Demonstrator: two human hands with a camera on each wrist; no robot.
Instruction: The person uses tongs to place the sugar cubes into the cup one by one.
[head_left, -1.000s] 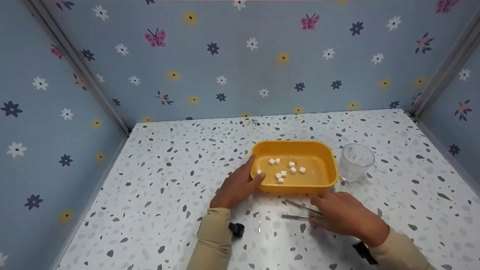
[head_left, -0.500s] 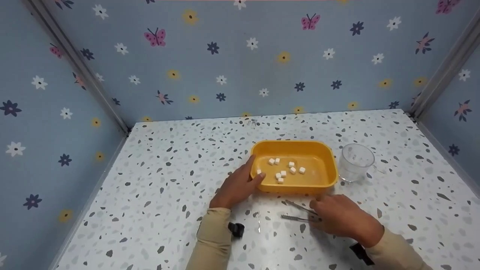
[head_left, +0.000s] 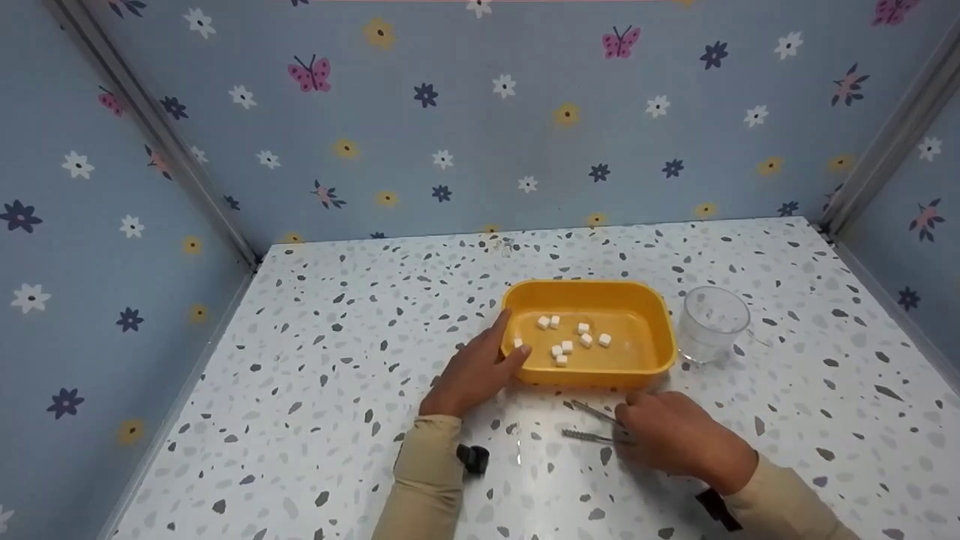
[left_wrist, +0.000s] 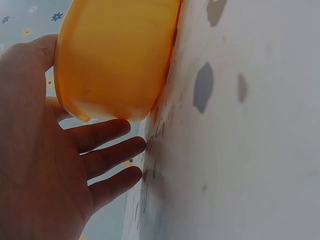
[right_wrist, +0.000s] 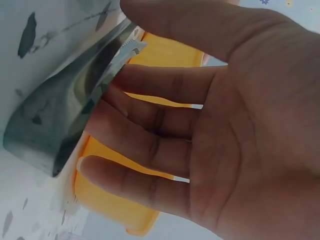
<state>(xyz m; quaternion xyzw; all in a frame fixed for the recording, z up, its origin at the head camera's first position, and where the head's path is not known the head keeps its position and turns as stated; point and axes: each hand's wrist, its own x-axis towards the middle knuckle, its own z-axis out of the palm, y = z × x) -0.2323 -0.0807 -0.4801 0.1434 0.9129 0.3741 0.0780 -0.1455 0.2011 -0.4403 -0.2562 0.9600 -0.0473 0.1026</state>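
Metal tongs (head_left: pixel 589 435), ridge-tipped, at 6 o'clock of smooth yellow tub (head_left: pixel 631 352) with white cubes (head_left: pixel 567 347). Pinched by right hand (head_left: pixel 675 435), shifted slightly nearer tips since earlier. Unmoved at 8 o'clock: left hand (head_left: pixel 478 369), gripping tub edge. Clear mug (head_left: pixel 709 330) at 3.

The tabletop (head_left: pixel 337 337) is white, and over it are scattered many grey and dark chips of different sizes. Behind it stands a light blue back wall (head_left: pixel 480 135), which is printed with white, yellow and dark blue flowers and with pink butterflies (head_left: pixel 310 73). The left wall (head_left: pixel 97 300) and the right wall (head_left: pixel 930 255) carry a similar flower print. In the corners, a left metal post (head_left: pixel 142 105) and a right metal post (head_left: pixel 889 146) join these walls.
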